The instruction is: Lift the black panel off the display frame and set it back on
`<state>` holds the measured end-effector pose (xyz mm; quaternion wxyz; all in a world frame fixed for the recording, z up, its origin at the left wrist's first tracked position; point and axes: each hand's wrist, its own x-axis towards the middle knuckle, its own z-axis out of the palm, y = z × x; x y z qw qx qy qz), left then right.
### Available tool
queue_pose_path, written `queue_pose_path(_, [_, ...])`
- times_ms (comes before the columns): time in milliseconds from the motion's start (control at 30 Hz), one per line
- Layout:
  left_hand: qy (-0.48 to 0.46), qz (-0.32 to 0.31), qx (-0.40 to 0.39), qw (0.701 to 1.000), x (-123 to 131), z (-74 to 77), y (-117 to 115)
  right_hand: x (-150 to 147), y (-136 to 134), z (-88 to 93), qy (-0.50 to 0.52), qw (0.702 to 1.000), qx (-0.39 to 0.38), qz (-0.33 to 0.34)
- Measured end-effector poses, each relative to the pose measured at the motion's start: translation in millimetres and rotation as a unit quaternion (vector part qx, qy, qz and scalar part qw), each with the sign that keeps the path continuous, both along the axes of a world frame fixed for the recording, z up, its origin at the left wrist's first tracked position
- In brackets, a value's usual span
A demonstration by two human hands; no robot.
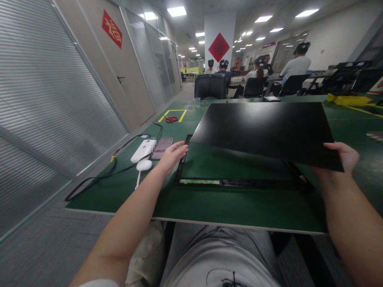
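Note:
A dark glossy flat panel [263, 127] is tilted above a thin black rectangular frame [254, 183] on the green table. My right hand [342, 157] is closed on the panel's near right corner, thumb on top and the other fingers underneath, mostly hidden. My left hand [175, 155] is at the left side of the frame, fingers stretched out and close to the panel's left corner. Whether those fingertips touch the frame is hard to make out. A green circuit strip [200, 182] shows in the frame's near bar. The panel hides the frame's far side.
Left of my left hand lie a phone [162, 148], a white device [143, 150], a round white piece [144, 165] and a black cable [98, 177]. Farther back are red scissors [171, 119], a clear cup [196, 102] and a yellow object [347, 99]. Several people sit beyond the table [239, 211].

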<state>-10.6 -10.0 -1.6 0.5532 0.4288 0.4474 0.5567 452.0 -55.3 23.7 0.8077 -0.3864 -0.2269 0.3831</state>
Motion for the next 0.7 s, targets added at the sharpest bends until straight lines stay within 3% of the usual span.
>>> queue_pose_path(133, [-0.064, -0.017, -0.024, 0.998, -1, 5.1, -2, -8, -6, 6.6, -0.037, 0.999, 0.000, 0.020])
queue_pose_path(233, [-0.060, -0.030, -0.030, 0.997, -3, 6.8, -3, -10, -8, 8.1, -0.051, 0.997, -0.028, 0.043])
queue_pose_path(367, [-0.036, -0.046, 0.001, 0.998, -4, 5.2, -3, -9, -8, 7.1, -0.080, 0.991, -0.065, 0.084])
queue_pose_path(567, [-0.003, -0.023, 0.061, 0.998, -7, -2.9, 3, -13, -11, 9.8, -0.141, 0.982, -0.101, 0.074])
queue_pose_path(700, [0.011, -0.012, 0.086, 0.996, -8, -4.4, 5, -15, -10, 7.8, -0.147, 0.976, -0.115, 0.108])
